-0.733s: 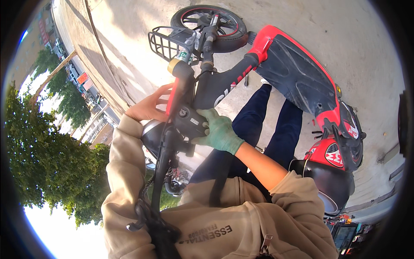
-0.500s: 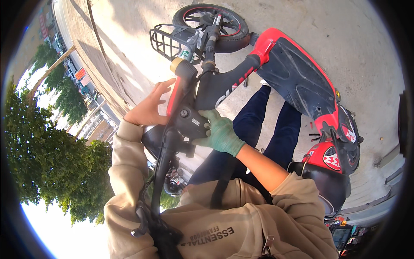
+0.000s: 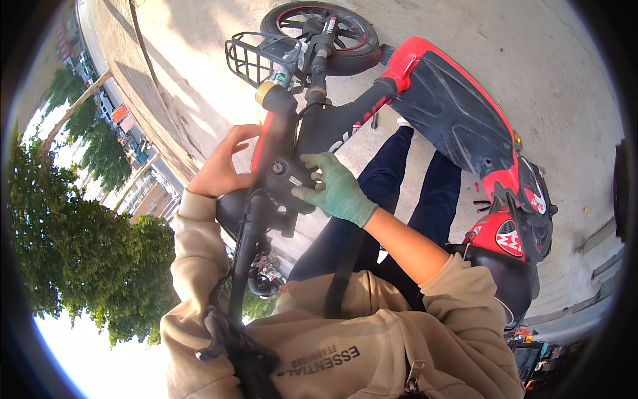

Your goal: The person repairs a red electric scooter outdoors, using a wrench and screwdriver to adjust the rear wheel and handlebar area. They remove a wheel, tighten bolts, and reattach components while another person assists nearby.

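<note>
A red-and-black two-wheeler fills the middle, with a black housing (image 3: 282,179) carrying a key lock below its tan-capped upper part (image 3: 266,93). My bare left hand (image 3: 222,166) is at the housing's red-edged left side, fingers curved and apart, touching or very near it. My right hand (image 3: 335,193), in a green glove, has its fingers bent onto the housing's right edge beside the lock. Black handlebar tubing (image 3: 246,259) runs down between my forearms toward a lever at my chest. The underside of the housing is hidden.
A front wheel (image 3: 355,53) and wire rack (image 3: 246,60) are at the top; a red-edged footboard (image 3: 452,113) and black seat (image 3: 505,286) are at right. My legs in dark trousers stand on concrete (image 3: 545,80). Trees (image 3: 80,259) and a street are beyond at left.
Both hands and the housing appear slightly higher and farther left in view. My left hand's fingers look a little looser along the red side.
</note>
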### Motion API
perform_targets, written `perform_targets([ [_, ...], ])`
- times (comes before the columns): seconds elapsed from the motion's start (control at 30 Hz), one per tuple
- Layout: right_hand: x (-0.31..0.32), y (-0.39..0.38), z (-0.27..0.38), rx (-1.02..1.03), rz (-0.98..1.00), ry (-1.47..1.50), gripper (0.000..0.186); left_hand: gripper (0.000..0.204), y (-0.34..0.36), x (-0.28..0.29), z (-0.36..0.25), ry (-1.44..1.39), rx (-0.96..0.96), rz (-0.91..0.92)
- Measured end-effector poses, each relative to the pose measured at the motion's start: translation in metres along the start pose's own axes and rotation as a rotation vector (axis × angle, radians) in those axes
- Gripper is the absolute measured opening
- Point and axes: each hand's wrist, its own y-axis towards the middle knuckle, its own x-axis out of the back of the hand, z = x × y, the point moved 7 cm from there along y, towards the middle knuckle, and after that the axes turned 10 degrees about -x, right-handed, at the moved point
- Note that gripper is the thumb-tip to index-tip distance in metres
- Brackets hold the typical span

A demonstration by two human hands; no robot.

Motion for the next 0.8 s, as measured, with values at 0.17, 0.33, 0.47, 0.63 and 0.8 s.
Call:
perform_targets([
  [0.17,0.028,0.08,-0.002,-0.008,-0.023,0.128,0.044,0.087,-0.001,-0.006,0.015,-0.467,0.2,0.029],
  [0.33,0.035,0.166,-0.005,-0.175,0.001,-0.071,0.035,0.074,0.004,-0.008,0.031,-0.486,0.295,0.015],
  [0.47,0.042,0.176,0.013,-0.001,0.051,-0.606,0.03,0.074,-0.002,-0.016,0.051,-0.392,0.455,0.06],
  [0.63,0.053,0.176,0.03,-0.006,-0.06,-0.596,0.026,0.079,0.002,-0.024,0.065,-0.547,0.478,0.072],
  [0.8,0.036,0.191,0.029,0.001,0.151,-0.567,0.023,0.097,0.01,-0.028,0.071,-0.664,0.414,0.128],
])
